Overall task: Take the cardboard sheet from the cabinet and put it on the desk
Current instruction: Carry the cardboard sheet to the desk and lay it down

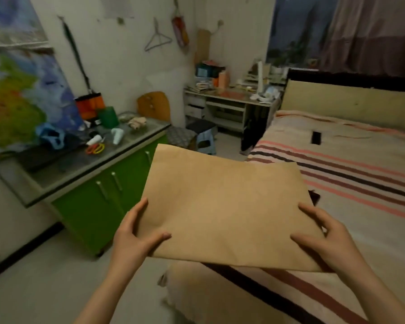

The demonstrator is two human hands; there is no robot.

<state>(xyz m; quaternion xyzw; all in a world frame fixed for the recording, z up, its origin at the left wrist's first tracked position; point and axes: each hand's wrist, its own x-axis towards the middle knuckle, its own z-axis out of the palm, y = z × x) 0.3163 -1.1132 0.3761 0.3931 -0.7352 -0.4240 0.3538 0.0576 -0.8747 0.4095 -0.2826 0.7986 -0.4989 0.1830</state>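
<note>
Bedroom, cluttered far bench (229,95): cardboard sheet (222,206) held mid-air near the bed (351,155), left hand (136,232) and right hand (325,235) each with grip closed on its near corners; risk: clutter blocks flat placement.

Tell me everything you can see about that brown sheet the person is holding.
The cardboard sheet is plain tan, roughly rectangular, unprinted, faintly creased. It is held nearly flat in the air, tilted slightly, over the corner of the striped bed. The left hand grips its near left corner, the right hand its near right edge, thumbs on top.
</note>
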